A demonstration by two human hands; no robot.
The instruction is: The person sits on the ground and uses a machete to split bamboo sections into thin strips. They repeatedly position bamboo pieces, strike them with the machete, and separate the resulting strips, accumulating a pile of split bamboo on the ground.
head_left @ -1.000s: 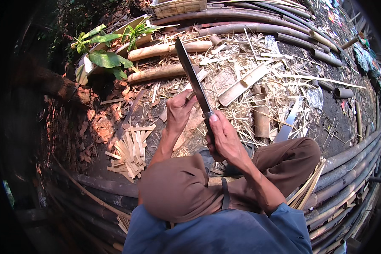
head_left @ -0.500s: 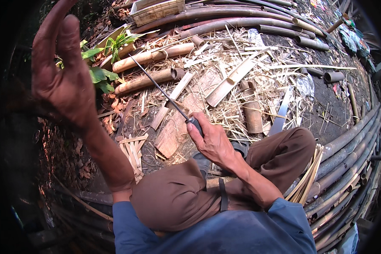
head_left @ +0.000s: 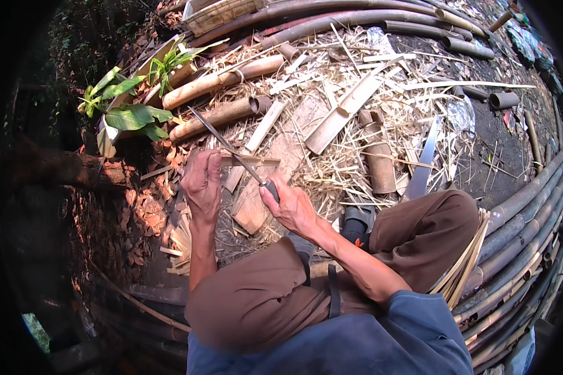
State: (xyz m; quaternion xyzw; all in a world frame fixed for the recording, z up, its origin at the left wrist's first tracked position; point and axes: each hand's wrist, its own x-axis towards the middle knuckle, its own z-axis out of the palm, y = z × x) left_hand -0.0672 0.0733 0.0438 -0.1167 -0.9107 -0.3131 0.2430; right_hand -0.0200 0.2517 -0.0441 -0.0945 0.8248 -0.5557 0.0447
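My right hand (head_left: 294, 209) is closed around the dark handle of a long, thin-bladed knife (head_left: 214, 131), its blade pointing up and to the left. To its left, my left hand (head_left: 203, 184) is closed on one end of a short bamboo strip (head_left: 266, 162). The strip sticks out to the right and crosses the blade close to the handle. I cannot tell whether the edge touches it. Below both lies a flat wooden board (head_left: 254, 206) on the ground. A bundle of cut bamboo strips (head_left: 182, 244) rests beside my left forearm.
Split bamboo (head_left: 331, 128), shavings and a bamboo tube (head_left: 378, 165) lie ahead. A handsaw (head_left: 423, 164) stands near my right knee. Long bamboo poles (head_left: 513, 225) line the right side. Bamboo sections (head_left: 216, 119), a green plant (head_left: 130, 117) and a pale crate (head_left: 222, 15) are farther off.
My left hand has come down from the upper left, where it was open, and now grips a bamboo strip by the blade. The knife has shifted slightly left and down.
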